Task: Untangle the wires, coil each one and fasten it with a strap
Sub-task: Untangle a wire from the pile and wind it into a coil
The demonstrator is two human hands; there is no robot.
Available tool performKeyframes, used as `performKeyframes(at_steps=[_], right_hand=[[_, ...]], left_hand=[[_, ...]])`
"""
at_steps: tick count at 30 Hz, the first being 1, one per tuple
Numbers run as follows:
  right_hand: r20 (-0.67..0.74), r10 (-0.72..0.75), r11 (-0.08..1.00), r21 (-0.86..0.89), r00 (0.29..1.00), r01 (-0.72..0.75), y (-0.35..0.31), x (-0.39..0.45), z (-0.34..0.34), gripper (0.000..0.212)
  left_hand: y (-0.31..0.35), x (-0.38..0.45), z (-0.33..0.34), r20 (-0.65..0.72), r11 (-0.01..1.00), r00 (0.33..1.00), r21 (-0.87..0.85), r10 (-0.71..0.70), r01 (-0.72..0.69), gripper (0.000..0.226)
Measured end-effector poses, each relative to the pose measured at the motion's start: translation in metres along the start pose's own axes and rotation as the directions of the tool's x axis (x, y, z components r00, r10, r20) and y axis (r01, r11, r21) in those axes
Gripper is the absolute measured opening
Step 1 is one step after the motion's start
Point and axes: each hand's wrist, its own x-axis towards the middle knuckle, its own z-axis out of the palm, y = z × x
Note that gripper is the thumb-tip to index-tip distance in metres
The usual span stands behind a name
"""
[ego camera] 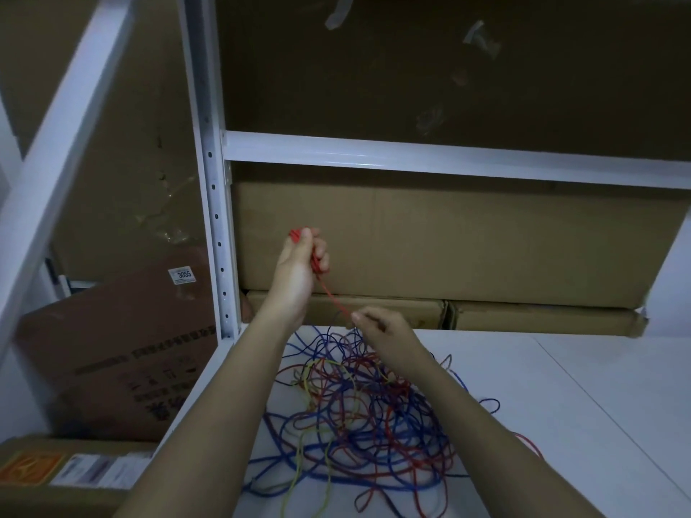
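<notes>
A tangle of blue, red and yellow-green wires (359,416) lies on the white table (561,405). My left hand (299,267) is raised above the pile and grips a small bundle of red wire (299,233) in its curled fingers. A taut red strand (332,297) runs down from that bundle to my right hand (385,330), which pinches it just above the far side of the tangle. No strap is visible.
A white metal shelf upright (215,218) and crossbar (448,158) stand behind the table. Cardboard boxes (448,241) fill the shelf right behind my hands. More boxes (123,349) lean at the left, beyond the table's edge.
</notes>
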Motion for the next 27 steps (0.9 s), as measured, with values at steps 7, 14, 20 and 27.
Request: performKeyframes(at_steps=[7,14,20,27], right_hand=[[0.072,0.025,0.999,0.04,0.997,-0.028,-0.005,-0.014,-0.015,0.024],[0.131,0.311,0.849,0.408,0.941,-0.337,0.015,-0.017,-0.043,0.033],[0.176,0.273,0.942,0.15,0.946,-0.299,0.037,-0.033,-0.042,0.031],[-0.227,0.111,0.923,-0.337,0.968,-0.185,0.023,-0.005,-0.057,0.017]], left_hand=[[-0.059,-0.013,-0.017,0.325,0.467,0.935,0.855,-0.143,-0.226,0.029],[-0.064,-0.028,-0.023,0.429,0.548,0.752,0.83,-0.5,-0.109,0.058],[-0.069,-0.025,-0.031,0.384,0.774,0.864,0.633,-0.325,0.01,0.045],[-0.07,-0.023,-0.022,0.304,0.79,0.939,0.61,-0.162,-0.061,0.047]])
